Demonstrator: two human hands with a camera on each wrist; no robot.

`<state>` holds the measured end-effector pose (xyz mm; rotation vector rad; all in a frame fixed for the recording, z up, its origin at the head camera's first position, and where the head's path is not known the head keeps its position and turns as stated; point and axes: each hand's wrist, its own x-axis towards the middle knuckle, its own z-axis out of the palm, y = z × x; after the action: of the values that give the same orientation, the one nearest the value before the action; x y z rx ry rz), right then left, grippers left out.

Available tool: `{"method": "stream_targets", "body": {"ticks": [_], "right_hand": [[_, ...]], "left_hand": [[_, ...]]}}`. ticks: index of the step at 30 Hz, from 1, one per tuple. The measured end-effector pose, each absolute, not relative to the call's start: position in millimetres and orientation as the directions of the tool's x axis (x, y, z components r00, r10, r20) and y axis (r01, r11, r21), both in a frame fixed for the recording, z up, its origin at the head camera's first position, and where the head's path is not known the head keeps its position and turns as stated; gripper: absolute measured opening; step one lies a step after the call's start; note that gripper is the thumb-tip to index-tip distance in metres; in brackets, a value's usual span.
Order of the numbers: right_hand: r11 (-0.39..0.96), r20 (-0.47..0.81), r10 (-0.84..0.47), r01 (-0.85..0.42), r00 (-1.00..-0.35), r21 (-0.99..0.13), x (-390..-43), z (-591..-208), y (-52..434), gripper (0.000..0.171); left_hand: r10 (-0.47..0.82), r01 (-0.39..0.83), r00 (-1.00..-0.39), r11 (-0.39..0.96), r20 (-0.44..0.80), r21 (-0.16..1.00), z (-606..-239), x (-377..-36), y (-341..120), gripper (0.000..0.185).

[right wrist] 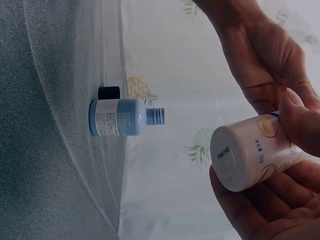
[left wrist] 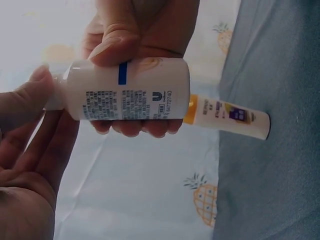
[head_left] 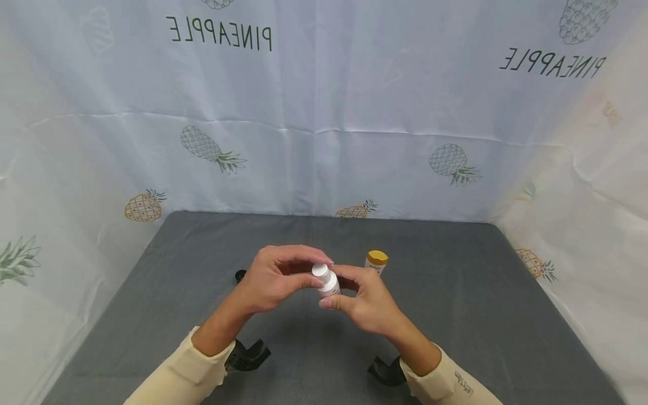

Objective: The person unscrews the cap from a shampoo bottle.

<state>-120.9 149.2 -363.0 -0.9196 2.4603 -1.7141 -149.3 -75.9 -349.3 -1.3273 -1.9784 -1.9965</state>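
Above the grey table, a small white bottle (head_left: 330, 286) is held between both hands, tilted in the head view. My right hand (head_left: 372, 304) grips its body, with the thumb on the near side and the fingers behind. At the top, my left hand (head_left: 273, 281) pinches the white cap (head_left: 320, 270) between thumb and fingers. Printed text and a blue bar show on the bottle's side in the left wrist view. Its round base (right wrist: 229, 159) faces the camera in the right wrist view.
Behind the right hand stands a white bottle with a yellow cap (head_left: 377, 258). A blue bottle (right wrist: 120, 117) with a bare threaded neck stands on the table (head_left: 455, 315), beside a black cap (right wrist: 109, 93). Pineapple-print curtains (head_left: 314, 163) surround the table's back and sides.
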Motion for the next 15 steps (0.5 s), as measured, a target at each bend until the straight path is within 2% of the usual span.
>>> {"method": "stream_targets", "body": {"ticks": [5,11,15], "right_hand": [[0.224,0.314,-0.462,-0.452,-0.830,-0.864,-121.2,-363.6,148.5,0.047],[0.222,0.310,-0.462,-0.447,-0.831,-0.867,-122.6,-363.8,147.9,0.045],[0.229,0.302,-0.458,-0.440,-0.836,-0.868,-123.5,-363.5,148.4,0.047]], "left_hand": [[0.494,0.593,-0.654,-0.134,0.573,0.794,-350.7,-149.2,-74.5,0.029],[0.479,0.567,-0.701,-0.073,0.528,0.820,-348.1,-148.3,-72.0,0.031],[0.493,0.560,-0.694,-0.091,0.526,0.824,-347.2,-149.5,-72.8,0.035]]}}
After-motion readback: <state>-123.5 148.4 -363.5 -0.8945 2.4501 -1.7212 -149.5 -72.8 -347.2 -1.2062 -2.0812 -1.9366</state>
